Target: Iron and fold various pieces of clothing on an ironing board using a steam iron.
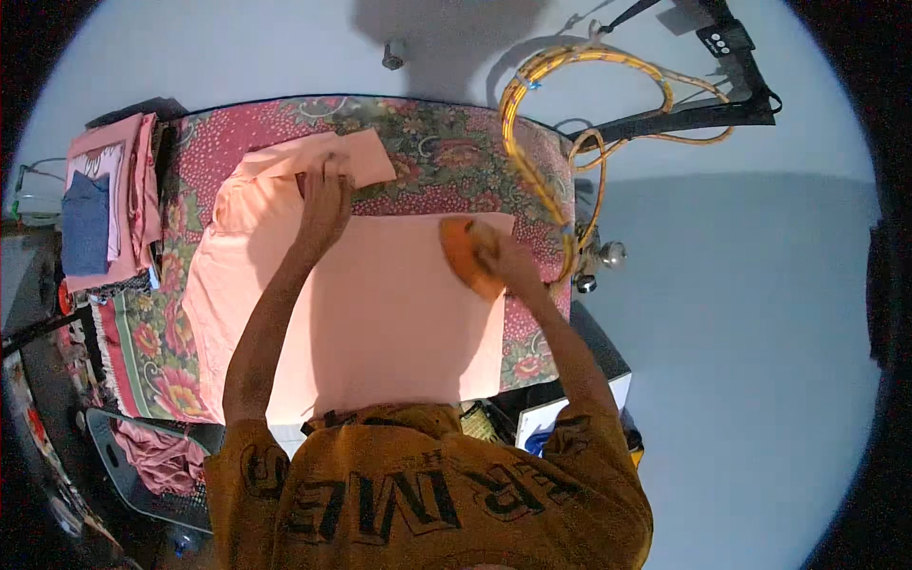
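A peach-coloured garment point(399, 299), by its shape a short-sleeved shirt, lies spread over a floral cloth point(456, 157) on a table. My right hand point(491, 249) grips an orange iron point(459, 249), which rests on the garment near its right edge; the iron looks slightly blurred. The iron's yellow cord point(538, 185) runs up from near this hand. My left hand point(328, 189) lies at the inner end of the sleeve point(367, 157), at the upper left. Its fingers touch the fabric, but whether they pinch it is hidden.
Folded clothes point(114, 199) are stacked at the table's left edge. A dark basket point(114, 463) with pink cloth point(164, 456) stands at the lower left. The looped cord hangs by a black strap point(684, 121) at the upper right. A white-topped box point(534, 427) is beneath the right edge.
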A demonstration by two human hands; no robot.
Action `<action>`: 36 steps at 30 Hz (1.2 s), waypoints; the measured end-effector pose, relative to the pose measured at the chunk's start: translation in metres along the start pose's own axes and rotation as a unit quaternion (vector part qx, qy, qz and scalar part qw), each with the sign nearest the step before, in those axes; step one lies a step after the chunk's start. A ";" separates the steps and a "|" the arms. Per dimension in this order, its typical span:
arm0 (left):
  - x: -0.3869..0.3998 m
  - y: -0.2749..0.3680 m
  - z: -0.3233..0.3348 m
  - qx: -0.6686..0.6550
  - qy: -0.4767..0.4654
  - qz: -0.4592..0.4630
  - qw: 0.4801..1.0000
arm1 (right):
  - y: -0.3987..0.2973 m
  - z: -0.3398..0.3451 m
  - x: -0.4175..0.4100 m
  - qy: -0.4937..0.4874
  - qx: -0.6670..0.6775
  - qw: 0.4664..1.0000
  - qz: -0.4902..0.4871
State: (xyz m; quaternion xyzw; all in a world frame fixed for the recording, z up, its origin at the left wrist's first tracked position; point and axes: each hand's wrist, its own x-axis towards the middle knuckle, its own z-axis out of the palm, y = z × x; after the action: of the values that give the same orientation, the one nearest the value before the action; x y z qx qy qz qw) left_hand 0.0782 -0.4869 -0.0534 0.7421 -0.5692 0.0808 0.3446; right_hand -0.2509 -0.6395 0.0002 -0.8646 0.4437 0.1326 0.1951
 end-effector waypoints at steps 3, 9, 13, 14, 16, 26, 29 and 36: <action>-0.069 0.004 -0.015 -0.085 -0.106 -0.060 0.989 | 0.020 -0.017 0.023 0.081 0.026 0.996 -0.036; -0.105 -0.002 -0.038 0.023 -0.216 -0.021 0.976 | 0.027 -0.025 0.030 -0.003 -0.077 0.969 -0.234; -0.104 -0.004 -0.049 0.021 -0.201 -0.037 0.979 | 0.018 -0.023 0.041 -0.006 -0.035 0.996 -0.084; -0.109 -0.005 -0.054 0.028 -0.206 -0.052 0.977 | 0.018 -0.022 0.039 0.014 -0.052 0.991 -0.126; -0.129 -0.009 -0.070 0.036 -0.217 -0.079 0.972 | 0.010 -0.015 0.039 0.004 -0.063 0.981 -0.183; -0.209 -0.108 -0.162 0.146 -0.027 -0.208 0.967 | -0.161 -0.009 0.015 -0.059 0.034 0.962 -0.266; -0.208 -0.119 -0.164 0.160 -0.012 -0.162 0.974 | -0.222 -0.018 0.010 -0.033 0.068 0.938 -0.339; -0.205 -0.120 -0.168 0.152 -0.014 -0.151 0.977 | -0.246 -0.004 0.016 -0.003 0.064 0.958 -0.279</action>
State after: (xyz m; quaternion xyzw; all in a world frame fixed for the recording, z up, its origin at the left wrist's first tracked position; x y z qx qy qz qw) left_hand 0.1625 -0.2096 -0.0829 0.8644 -0.4361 0.1033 0.2280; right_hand -0.0402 -0.5226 0.0517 -0.9392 0.1917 0.0469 0.2809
